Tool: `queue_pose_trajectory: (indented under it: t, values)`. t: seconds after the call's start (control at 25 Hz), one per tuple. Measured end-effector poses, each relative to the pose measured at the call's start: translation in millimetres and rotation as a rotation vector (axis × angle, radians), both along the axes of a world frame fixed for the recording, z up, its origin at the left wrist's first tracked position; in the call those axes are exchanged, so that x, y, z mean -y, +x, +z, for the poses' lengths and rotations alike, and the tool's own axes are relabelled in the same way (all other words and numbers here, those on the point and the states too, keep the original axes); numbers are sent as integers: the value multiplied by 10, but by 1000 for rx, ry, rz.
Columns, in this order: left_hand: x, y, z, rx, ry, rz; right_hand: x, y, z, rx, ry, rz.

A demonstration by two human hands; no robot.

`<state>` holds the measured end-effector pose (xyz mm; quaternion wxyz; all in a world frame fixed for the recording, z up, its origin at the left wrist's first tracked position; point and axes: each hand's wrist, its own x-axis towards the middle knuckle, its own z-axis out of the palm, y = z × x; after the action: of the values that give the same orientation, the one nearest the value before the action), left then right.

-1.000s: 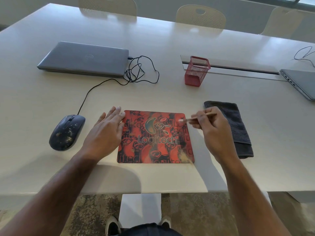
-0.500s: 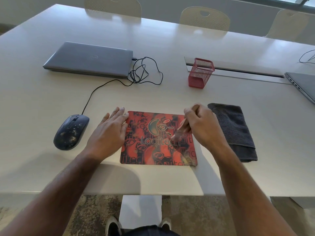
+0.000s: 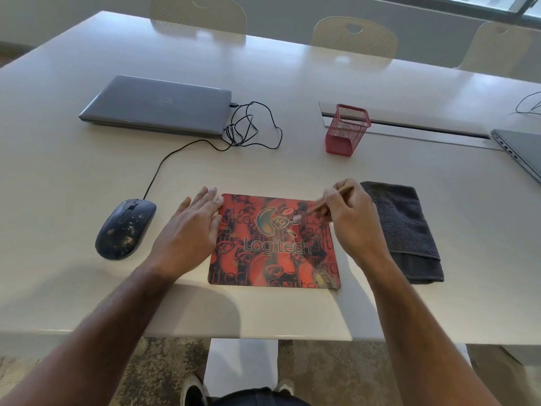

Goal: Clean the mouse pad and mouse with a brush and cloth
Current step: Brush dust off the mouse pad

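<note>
The left hand (image 3: pixel 191 230) lies flat and open on the red mouse pad's (image 3: pixel 272 259) 9 o'clock edge while the right hand (image 3: pixel 351 221) pinches a brush (image 3: pixel 319 206) over its middle, so I think brushing comes next toward the dusty 5 o'clock corner.

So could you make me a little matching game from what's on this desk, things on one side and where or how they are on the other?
Things:
1. mouse
2. brush
3. cloth
4. pen cup

States:
A. folded, right of the mouse pad
B. red mesh, looks empty
C. speckled with dirt, left of the pad
D. held in the right hand

Pairs: 1-C, 2-D, 3-A, 4-B
</note>
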<state>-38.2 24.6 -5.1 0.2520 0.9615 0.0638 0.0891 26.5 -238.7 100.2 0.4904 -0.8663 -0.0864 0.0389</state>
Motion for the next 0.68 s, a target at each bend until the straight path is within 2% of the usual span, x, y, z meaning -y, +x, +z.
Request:
queue_pose_trajectory:
  t: [0.12, 0.32, 0.52, 0.68]
  values:
    - [2, 0, 1, -3, -1, -2, -55, 10, -112, -11, 68, 22]
    - [4, 0, 1, 0, -3, 1, -68, -40, -65, -53, -12, 110]
    - [9, -6, 4, 7, -10, 3, -118, 20, -121, -18, 120, 42]
    - [12, -12, 16, 7, -12, 5, -106, -37, -86, -91, 37, 145]
